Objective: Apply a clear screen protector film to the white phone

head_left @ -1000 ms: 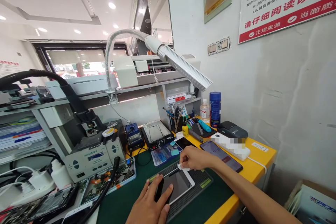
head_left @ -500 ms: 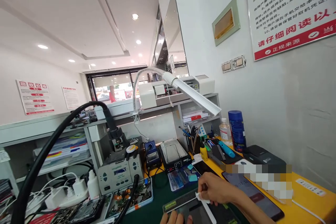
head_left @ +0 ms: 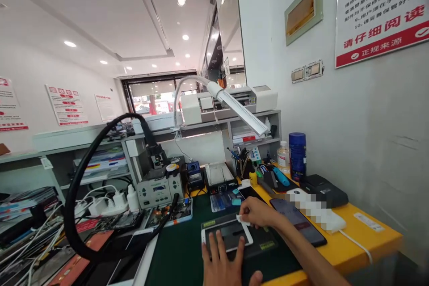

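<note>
A phone with a white frame [head_left: 250,236] lies face up on a dark work pad [head_left: 266,239] at the lower middle. My left hand [head_left: 223,259] rests on its near left part, fingers spread and palm down. At its far right corner my right hand [head_left: 258,211] is closed in a pinch on a small white wipe [head_left: 241,219]. The wipe looks like cloth or tissue and touches the phone's right edge or sits just above it. Beneath the pad is a dark green mat [head_left: 177,250].
A large dark phone [head_left: 298,221] lies right of my right forearm. Left stand a hot-air station [head_left: 160,191], a tray of small parts [head_left: 181,212] and a looping black hose [head_left: 72,214]. A blue can [head_left: 297,156] stands by the wall; a white lamp [head_left: 241,109] reaches overhead.
The view has tilted down and turned left. My left hand now shows spread over the phone. My right hand stays at the phone's right edge, still pinching the wipe.
</note>
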Action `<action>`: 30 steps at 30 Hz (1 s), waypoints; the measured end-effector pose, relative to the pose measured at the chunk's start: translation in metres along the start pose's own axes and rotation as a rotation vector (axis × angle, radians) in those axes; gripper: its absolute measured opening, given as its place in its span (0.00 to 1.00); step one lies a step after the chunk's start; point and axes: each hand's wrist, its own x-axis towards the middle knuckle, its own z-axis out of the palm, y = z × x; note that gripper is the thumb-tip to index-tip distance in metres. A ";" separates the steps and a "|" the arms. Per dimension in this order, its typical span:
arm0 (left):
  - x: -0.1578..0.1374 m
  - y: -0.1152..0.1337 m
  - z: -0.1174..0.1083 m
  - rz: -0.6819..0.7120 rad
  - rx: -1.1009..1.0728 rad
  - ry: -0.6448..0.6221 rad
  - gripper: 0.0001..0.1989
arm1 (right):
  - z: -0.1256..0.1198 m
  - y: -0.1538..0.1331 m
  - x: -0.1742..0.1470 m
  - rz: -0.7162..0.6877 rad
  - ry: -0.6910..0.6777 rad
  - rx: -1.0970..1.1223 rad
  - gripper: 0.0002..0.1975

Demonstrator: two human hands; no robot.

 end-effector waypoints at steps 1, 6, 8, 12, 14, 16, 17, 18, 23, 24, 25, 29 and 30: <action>-0.002 0.000 -0.006 -0.006 -0.023 -0.046 0.37 | 0.000 0.000 0.000 0.001 -0.002 -0.005 0.10; -0.005 -0.007 -0.016 0.057 -0.098 -0.183 0.39 | -0.003 -0.003 -0.002 -0.010 -0.018 -0.054 0.10; -0.005 -0.007 -0.016 0.062 -0.090 -0.180 0.39 | -0.004 -0.006 -0.002 -0.032 -0.005 -0.093 0.08; -0.004 -0.004 -0.016 0.061 -0.080 -0.195 0.40 | -0.005 -0.013 -0.002 -0.088 0.025 -0.170 0.07; -0.004 -0.004 -0.014 0.065 -0.076 -0.187 0.40 | -0.005 -0.014 -0.001 -0.104 0.018 -0.198 0.07; -0.003 -0.006 -0.010 0.078 -0.073 -0.159 0.39 | -0.005 -0.016 0.001 -0.114 0.002 -0.220 0.08; -0.003 -0.007 -0.007 0.085 -0.071 -0.145 0.39 | -0.004 -0.016 0.003 -0.119 -0.007 -0.229 0.08; -0.003 -0.008 -0.005 0.089 -0.069 -0.134 0.39 | -0.004 -0.017 0.005 -0.124 -0.016 -0.238 0.08; -0.004 -0.009 -0.002 0.089 -0.065 -0.142 0.40 | 0.000 -0.027 0.015 -0.162 -0.067 -0.272 0.07; -0.005 -0.009 -0.003 0.089 -0.071 -0.146 0.40 | 0.001 -0.030 0.017 -0.171 -0.079 -0.276 0.07; -0.005 -0.009 -0.005 0.089 -0.082 -0.149 0.40 | 0.003 -0.032 0.019 -0.178 -0.089 -0.279 0.06; -0.008 -0.008 -0.012 0.066 -0.146 -0.166 0.41 | 0.012 -0.042 0.029 -0.196 -0.112 -0.293 0.07; -0.009 -0.007 -0.014 0.058 -0.163 -0.172 0.41 | 0.014 -0.045 0.032 -0.202 -0.118 -0.296 0.07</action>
